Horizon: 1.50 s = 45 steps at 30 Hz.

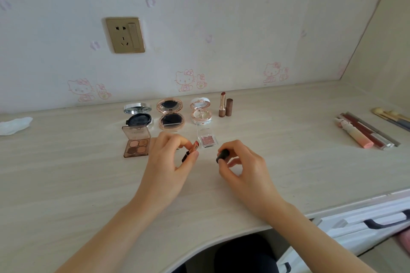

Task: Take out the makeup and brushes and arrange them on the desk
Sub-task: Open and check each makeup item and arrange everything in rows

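My left hand [168, 157] pinches an uncapped lipstick [191, 150] with a red tip, just above the desk [66, 184]. A little to its right, my right hand [241, 168] grips the dark lipstick cap [222, 155], apart from the tube. Behind my hands lie an open eyeshadow palette [135, 144] and a small clear glitter shadow [207, 140]. Along the wall stand three open compacts: silver [138, 117], rose-gold [170, 116] and white [200, 112]. Another open lipstick [222, 104] stands upright next to its brown cap [229, 107].
Lip gloss tubes and pencils [363, 132] lie at the right of the desk, with makeup brushes [390, 116] beyond them. A crumpled white tissue [14, 125] sits at the far left. A wall socket [125, 35] is above. A white bag [366, 226] is below the desk edge at right.
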Tool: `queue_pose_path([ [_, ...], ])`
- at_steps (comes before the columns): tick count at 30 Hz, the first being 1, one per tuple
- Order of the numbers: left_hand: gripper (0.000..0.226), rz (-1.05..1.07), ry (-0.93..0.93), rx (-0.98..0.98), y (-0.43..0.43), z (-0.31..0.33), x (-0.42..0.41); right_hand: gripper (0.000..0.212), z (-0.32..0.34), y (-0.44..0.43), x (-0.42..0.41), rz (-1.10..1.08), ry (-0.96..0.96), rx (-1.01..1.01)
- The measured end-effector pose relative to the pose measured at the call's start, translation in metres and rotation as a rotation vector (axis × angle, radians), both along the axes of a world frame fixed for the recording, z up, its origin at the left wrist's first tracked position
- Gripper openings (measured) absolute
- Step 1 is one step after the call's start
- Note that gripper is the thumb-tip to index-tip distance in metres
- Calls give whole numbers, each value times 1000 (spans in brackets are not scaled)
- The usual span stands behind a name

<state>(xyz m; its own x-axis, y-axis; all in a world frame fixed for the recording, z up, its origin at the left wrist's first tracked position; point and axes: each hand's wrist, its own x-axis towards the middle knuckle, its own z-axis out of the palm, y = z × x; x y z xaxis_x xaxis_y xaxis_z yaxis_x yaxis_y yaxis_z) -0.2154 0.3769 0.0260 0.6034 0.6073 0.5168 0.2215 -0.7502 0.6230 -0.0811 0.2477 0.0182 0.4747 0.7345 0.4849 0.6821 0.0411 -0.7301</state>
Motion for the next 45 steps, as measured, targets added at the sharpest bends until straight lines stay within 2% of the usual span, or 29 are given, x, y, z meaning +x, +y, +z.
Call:
queue_pose_path([
  [3,11,-5,21,-5,-3,6,7,13,5,0,8,-19,270,-12],
  [5,11,-27,33,-25,-4,13,14,12,7,-1,16,-17,301,-45],
  [15,7,-61,157,4,12,56,95,6,20,15,95,-158,156,-171],
  [19,7,-19,289,30,28,55,134,13,14,31,121,-180,100,-228],
  [26,8,74,512,122,45,36,169,11,2,57,140,-160,52,-308],
  [30,8,103,522,151,49,28,176,13,-3,66,143,-113,22,-314],
  [45,15,213,616,135,57,29,187,18,-3,91,154,-150,-17,-357],
])
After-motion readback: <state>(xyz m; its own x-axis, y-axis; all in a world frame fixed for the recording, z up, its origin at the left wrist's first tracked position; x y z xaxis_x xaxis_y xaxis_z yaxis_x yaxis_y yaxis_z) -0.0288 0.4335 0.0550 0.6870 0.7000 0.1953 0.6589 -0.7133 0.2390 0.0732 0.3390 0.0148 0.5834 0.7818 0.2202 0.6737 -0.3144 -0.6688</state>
